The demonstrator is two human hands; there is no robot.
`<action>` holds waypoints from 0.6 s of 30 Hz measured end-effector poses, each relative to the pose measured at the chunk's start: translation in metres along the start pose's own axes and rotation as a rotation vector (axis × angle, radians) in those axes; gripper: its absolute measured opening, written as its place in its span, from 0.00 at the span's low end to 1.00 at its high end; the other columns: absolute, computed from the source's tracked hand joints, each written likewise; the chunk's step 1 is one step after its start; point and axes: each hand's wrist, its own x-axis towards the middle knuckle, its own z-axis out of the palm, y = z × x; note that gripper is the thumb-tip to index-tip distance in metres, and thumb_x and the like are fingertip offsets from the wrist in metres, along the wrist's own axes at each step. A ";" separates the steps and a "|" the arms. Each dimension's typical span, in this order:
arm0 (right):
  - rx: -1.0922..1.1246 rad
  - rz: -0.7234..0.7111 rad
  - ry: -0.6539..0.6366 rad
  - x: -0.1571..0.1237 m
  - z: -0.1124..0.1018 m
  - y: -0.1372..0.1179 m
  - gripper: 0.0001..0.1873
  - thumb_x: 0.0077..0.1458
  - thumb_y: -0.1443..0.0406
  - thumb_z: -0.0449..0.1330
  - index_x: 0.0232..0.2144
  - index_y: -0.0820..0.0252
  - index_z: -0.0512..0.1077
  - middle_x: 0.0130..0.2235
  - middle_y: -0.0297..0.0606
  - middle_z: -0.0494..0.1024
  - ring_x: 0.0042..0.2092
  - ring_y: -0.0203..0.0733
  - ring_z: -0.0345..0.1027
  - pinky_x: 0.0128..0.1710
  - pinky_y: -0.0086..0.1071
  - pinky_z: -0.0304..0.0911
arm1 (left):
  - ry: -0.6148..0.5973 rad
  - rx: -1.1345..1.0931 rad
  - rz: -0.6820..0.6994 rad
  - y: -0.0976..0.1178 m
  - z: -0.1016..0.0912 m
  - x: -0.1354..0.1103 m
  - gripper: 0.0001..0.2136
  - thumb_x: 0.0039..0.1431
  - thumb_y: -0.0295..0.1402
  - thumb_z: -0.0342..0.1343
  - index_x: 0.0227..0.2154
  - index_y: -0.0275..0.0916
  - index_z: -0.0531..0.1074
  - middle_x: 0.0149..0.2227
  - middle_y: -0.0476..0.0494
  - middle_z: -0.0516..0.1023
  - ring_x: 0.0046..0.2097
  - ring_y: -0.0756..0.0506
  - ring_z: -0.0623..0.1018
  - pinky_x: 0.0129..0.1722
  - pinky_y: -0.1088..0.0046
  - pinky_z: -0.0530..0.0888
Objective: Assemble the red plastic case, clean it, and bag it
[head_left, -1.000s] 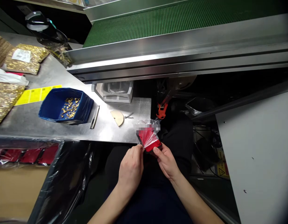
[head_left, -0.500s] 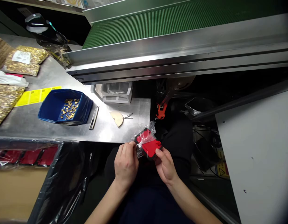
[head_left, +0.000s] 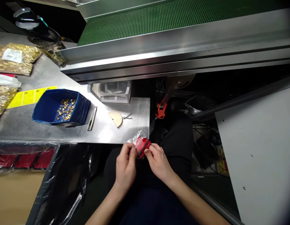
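A red plastic part with a black edge point(head_left: 143, 145) is held between my two hands in front of the table's corner. Clear plastic film point(head_left: 134, 137) covers its left side. My left hand point(head_left: 126, 164) is closed, its thumb and fingers pinching the film at the part's left edge. My right hand point(head_left: 159, 158) is closed on the right end of the part, thumb on the near side. The part is tilted, and its far side is hidden.
On the metal table point(head_left: 102, 132) are a blue bin point(head_left: 43, 109) of small brass pieces, a cutter knife point(head_left: 92, 118) and a wooden half-disc point(head_left: 116, 119). A green conveyor point(head_left: 140, 20) runs behind. A black-lined box point(head_left: 62, 181) with red parts stands at the left, an orange tool point(head_left: 161, 110) ahead.
The red part has turned and tilted, so it shows narrower, and has moved slightly left. My right hand has moved left, nearer my left hand. The camera view has shifted a little.
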 end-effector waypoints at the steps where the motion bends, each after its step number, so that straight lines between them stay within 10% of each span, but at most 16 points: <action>1: -0.099 -0.049 -0.017 0.003 -0.004 -0.002 0.16 0.69 0.52 0.55 0.44 0.55 0.76 0.47 0.41 0.80 0.55 0.50 0.68 0.58 0.46 0.56 | -0.006 -0.147 -0.144 0.000 -0.004 0.007 0.08 0.71 0.37 0.52 0.36 0.39 0.67 0.31 0.50 0.67 0.32 0.50 0.66 0.34 0.74 0.65; 10: -0.758 -0.512 -0.129 0.022 -0.033 -0.019 0.12 0.65 0.74 0.54 0.44 0.57 0.75 0.45 0.39 0.79 0.59 0.46 0.64 0.65 0.46 0.49 | -0.164 -0.226 -0.428 -0.009 -0.035 0.035 0.21 0.58 0.48 0.64 0.46 0.40 0.67 0.27 0.51 0.76 0.28 0.47 0.74 0.31 0.75 0.66; 18: -0.242 -0.132 -0.118 0.026 -0.020 -0.014 0.07 0.66 0.62 0.59 0.34 0.56 0.70 0.37 0.32 0.74 0.37 0.36 0.69 0.38 0.29 0.64 | -0.127 0.557 -0.138 -0.009 -0.034 0.034 0.15 0.66 0.48 0.54 0.38 0.43 0.77 0.23 0.50 0.75 0.26 0.46 0.74 0.29 0.73 0.63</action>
